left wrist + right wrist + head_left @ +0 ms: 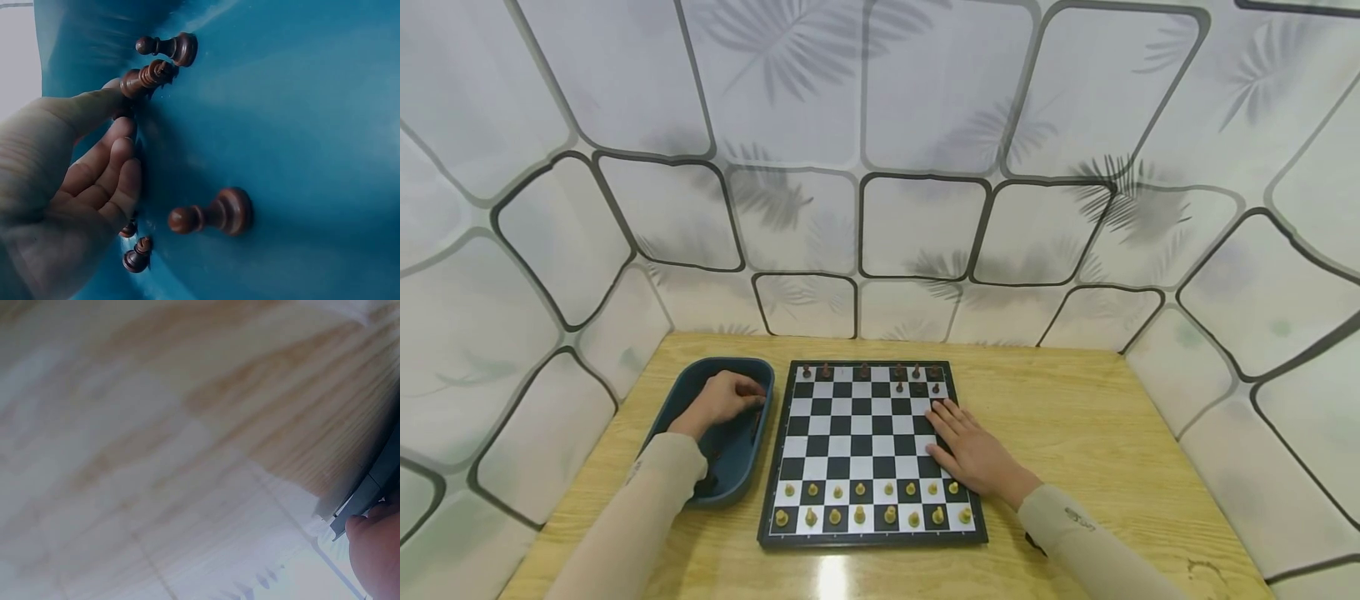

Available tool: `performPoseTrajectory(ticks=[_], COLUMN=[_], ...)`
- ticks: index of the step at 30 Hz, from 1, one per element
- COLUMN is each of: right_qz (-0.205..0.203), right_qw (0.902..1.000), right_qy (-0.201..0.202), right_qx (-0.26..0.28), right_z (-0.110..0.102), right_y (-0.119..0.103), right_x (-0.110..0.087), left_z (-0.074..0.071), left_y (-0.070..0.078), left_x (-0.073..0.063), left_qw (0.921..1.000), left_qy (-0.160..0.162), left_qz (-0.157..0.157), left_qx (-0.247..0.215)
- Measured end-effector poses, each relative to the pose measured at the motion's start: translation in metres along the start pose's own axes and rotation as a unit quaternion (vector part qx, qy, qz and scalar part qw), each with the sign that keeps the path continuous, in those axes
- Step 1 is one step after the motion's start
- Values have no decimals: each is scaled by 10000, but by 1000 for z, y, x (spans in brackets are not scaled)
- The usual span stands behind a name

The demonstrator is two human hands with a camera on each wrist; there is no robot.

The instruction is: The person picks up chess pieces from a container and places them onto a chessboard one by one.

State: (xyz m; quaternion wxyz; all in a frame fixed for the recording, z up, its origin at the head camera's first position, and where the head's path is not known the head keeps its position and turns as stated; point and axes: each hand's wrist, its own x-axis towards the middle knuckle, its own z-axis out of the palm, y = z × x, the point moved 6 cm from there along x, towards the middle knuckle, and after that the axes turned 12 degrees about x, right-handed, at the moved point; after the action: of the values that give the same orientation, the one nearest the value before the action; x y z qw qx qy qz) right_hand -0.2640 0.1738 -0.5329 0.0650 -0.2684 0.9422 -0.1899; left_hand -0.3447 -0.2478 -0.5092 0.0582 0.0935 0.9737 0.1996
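1. Chessboard (880, 437): lies flat on wooden table (1045, 383); all places below go by it.
2. Blue bin (737, 467): just left of chessboard, on the table.
3. Left hand (722, 400): inside bin, left of chessboard. Fingers bent, nearly closed; thumb and forefinger pinch a dark brown chess piece (148, 76) by the bin wall.
4. Loose brown pieces also in bin, left of chessboard: a pawn (215, 212) apart from the hand, another pawn (172, 49) just beside the pinched piece, more partly hidden by the fingers.
5. Right hand (972, 450): rests on chessboard's right edge, fingers extended, thumb apart; grips no piece. Right wrist view catches only part of it, beside the dark board edge.
6. Brown set (864, 372): on chessboard's far end, gaps in the far row; a few in the next row, right side.
7. Yellow set (860, 515): two rows of eight along chessboard's near end.
8. Light sleeves (673, 467) on both arms, reaching in from chessboard's near side.
9. Backdrop (925, 229): leaf print with dark and grey outlines, beyond chessboard and on both sides.
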Motion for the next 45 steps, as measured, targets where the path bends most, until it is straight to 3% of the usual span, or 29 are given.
performPoseTrajectory(ticks=[7, 13, 20, 36, 45], right_qz=[-9, -78, -124, -29, -14], right_qw=[10000, 9999, 9998, 9999, 10000], right_qy=[-7, 70, 125, 51, 38], right_qx=[25, 30, 38, 89, 66], right_z=[1, 2, 1, 1, 1], right_y=[-1, 0, 0, 1, 0], right_x=[1, 2, 1, 2, 1], left_z=[2, 0, -5, -20, -50], left_y=[2, 1, -3, -9, 15], left_x=[0, 0, -1, -1, -9], left_qw=[9993, 9988, 9999, 9978, 9927], left_qy=[-263, -219, -98, 481, 903], left_qz=[172, 356, 85, -166, -232], left_qx=[183, 273, 29, -435, -772])
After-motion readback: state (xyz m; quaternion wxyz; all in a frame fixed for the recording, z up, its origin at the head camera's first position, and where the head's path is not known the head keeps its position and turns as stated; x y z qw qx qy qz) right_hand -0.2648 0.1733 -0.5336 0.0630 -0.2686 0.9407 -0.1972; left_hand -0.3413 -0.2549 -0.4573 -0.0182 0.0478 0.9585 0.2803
